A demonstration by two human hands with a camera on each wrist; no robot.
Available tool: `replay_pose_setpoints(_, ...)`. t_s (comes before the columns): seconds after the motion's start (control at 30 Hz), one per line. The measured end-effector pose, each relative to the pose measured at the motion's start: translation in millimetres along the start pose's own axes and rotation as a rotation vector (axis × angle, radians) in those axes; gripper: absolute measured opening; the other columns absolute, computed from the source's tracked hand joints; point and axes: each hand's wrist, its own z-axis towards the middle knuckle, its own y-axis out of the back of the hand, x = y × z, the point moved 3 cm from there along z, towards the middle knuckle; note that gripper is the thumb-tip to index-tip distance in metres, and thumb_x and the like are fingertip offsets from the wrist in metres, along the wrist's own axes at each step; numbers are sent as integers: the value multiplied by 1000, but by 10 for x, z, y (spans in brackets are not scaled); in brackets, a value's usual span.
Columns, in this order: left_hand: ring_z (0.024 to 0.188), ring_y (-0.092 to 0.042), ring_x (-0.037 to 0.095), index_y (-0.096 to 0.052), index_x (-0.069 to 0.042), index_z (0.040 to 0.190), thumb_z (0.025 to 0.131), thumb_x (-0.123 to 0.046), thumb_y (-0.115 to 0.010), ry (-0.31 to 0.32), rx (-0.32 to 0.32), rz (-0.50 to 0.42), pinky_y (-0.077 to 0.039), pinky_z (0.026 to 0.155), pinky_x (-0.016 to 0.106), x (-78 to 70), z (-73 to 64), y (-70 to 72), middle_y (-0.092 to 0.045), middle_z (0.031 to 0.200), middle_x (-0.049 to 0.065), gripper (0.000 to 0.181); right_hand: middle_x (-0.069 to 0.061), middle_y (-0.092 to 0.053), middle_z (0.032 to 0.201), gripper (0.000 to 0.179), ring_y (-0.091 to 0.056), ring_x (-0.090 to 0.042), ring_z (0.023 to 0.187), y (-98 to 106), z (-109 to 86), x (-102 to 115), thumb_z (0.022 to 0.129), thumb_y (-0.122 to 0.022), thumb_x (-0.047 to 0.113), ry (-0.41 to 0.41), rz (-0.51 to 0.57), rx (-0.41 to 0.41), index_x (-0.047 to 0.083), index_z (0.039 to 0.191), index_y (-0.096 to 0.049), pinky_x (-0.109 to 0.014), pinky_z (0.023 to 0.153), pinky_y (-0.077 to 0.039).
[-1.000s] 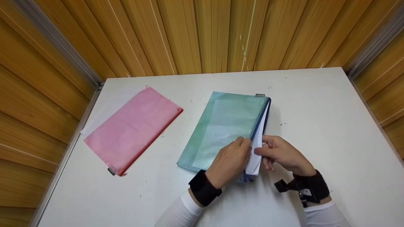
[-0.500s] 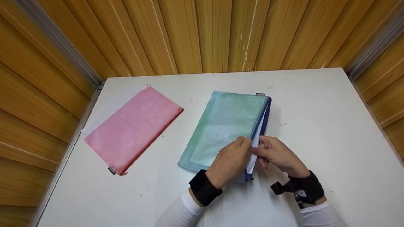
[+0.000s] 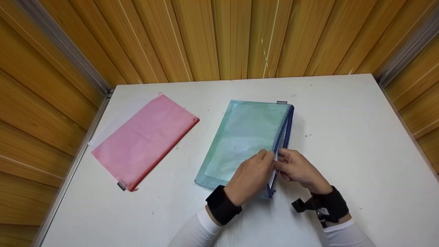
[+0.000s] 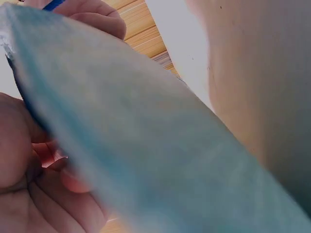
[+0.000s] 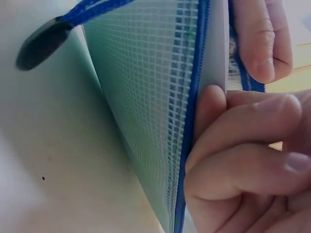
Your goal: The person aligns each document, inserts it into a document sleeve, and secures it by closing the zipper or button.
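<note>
— What's worn?
— White, snug sleeves, stopping just short of a wide black left wristband.
— And the right wristband?
— Black too, with a small pale label and a squarish black block jutting from it.

White desk, dark specks right of the green pouch. Pouch sits near the middle, blue zip facing right. Pink pouch well apart to its left, flat, slanted, red zip toward green. White sheet partly under pink, far-left side.
</note>
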Motion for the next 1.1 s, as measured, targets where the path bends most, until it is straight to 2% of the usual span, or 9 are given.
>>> replay_pose_setpoints(0.2, 69, -27, 4, -56, -6, 96, 114, -6, -58, -21, -6, -37, -25, 58, 14, -24, -2, -6, -52, 81, 4, 18, 12, -47, 55, 20, -38, 3, 43, -11, 19, -39, 106, -54, 0, -26, -15, -6, 9, 89, -47, -16, 45, -30)
replay_pose_setpoints(0.47, 68, -28, 3, -56, -7, 96, 114, -8, -59, -18, -11, -25, -26, 58, 14, -30, -7, -2, -53, 81, 3, 18, 11, -46, 49, 17, -38, 3, 38, -15, 33, -70, 107, -53, 0, -56, 7, -5, 6, 91, -49, -17, 41, -29)
replay_pose_setpoints(0.67, 68, -26, 3, -55, -9, 95, 112, -9, -62, -24, -21, 18, -23, 58, 13, -29, -11, -17, -51, 80, 1, 19, 8, -47, 49, 20, -40, 1, 36, -42, 52, -84, 101, -50, -5, -91, 23, -86, 8, 87, -44, -17, 38, -31)
replay_pose_setpoints(0.8, 68, -25, 4, -55, -9, 94, 112, -10, -63, -28, -17, 26, -22, 58, 14, -28, -13, -30, -50, 79, 1, 20, 6, -47, 52, 21, -39, 0, 37, -69, 65, -89, 101, -48, -6, -101, 28, -139, 8, 87, -42, -18, 38, -30)
replay_pose_setpoints(1.1, 67, -28, 3, -57, -8, 95, 114, -10, -59, -9, 25, -2, -25, 58, 15, -39, -14, -42, -53, 79, 2, 19, 5, -48, 55, 22, -38, -1, 38, -96, 90, -130, 101, -51, -4, -148, -54, -193, 10, 86, -43, -19, 40, -31)
